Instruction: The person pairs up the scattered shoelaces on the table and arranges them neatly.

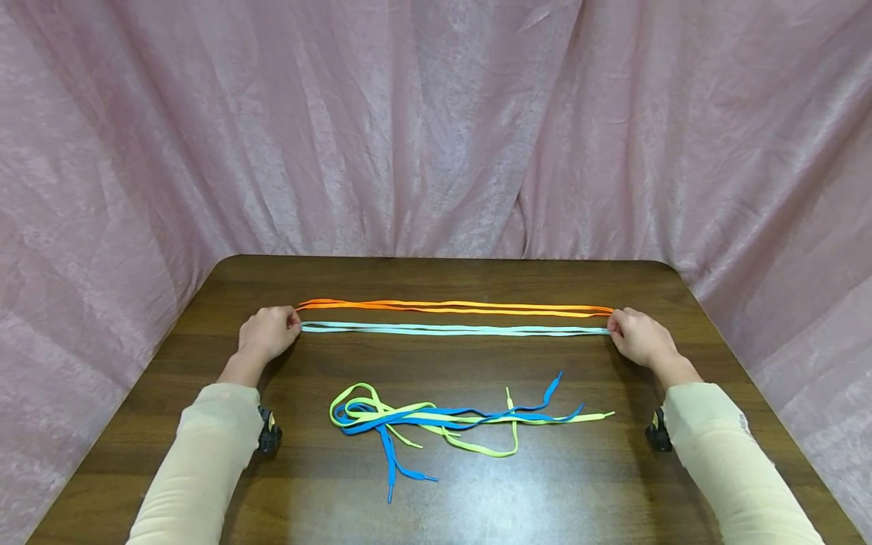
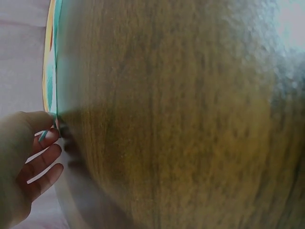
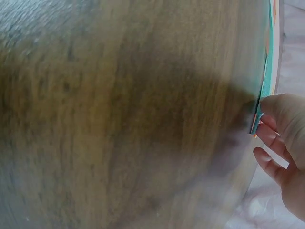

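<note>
A pale turquoise shoelace [image 1: 450,331], doubled into two strands, stretches straight across the table between both hands. My left hand [image 1: 270,333] pinches its left end between thumb and index finger; a short turquoise tip pokes out past the fingers in the left wrist view. At the other end my right hand [image 1: 639,336] pinches the lace, and a bit of it sticks out below the thumb in the right wrist view. Just behind runs an orange shoelace [image 1: 450,307], also doubled and nearly parallel. Its right end meets the right hand's fingers; whether they hold it I cannot tell.
Nearer the front, a blue shoelace [image 1: 390,446] and a yellow-green shoelace [image 1: 500,454] lie loosely tangled on the brown wooden table [image 1: 545,499]. A pink curtain [image 1: 436,129] hangs behind the table and along its sides.
</note>
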{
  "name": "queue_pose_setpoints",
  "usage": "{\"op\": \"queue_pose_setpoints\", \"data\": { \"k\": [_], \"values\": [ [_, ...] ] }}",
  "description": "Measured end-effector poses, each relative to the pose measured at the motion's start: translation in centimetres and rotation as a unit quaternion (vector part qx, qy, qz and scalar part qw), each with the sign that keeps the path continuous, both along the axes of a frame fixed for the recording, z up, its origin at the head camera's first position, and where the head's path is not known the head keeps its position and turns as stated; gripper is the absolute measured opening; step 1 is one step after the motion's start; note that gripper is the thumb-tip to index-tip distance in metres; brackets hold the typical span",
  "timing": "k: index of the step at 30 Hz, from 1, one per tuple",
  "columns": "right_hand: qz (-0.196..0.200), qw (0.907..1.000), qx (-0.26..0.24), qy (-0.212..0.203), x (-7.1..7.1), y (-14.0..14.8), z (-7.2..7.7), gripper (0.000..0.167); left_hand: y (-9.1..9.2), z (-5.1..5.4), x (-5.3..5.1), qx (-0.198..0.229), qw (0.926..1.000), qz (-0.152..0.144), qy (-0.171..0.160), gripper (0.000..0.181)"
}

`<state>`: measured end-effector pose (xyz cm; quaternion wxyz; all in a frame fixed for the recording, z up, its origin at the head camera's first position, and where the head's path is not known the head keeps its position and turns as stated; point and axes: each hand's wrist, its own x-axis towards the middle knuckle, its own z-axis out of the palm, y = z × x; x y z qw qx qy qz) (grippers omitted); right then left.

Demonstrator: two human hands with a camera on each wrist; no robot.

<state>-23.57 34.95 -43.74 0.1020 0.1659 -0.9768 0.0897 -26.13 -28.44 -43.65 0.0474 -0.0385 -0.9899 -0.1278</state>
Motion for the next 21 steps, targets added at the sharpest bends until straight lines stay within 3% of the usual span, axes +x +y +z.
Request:
{"op": "queue_pose_setpoints", "data": {
  "k": [21],
  "values": [
    [-0.034,0.9989,0.004,-0.033,-0.21,-0.15,0.16,0.006,0.06,-0.27,-0.22,-0.001,0.9999,0.007,0.007,0.008]
  ]
}}
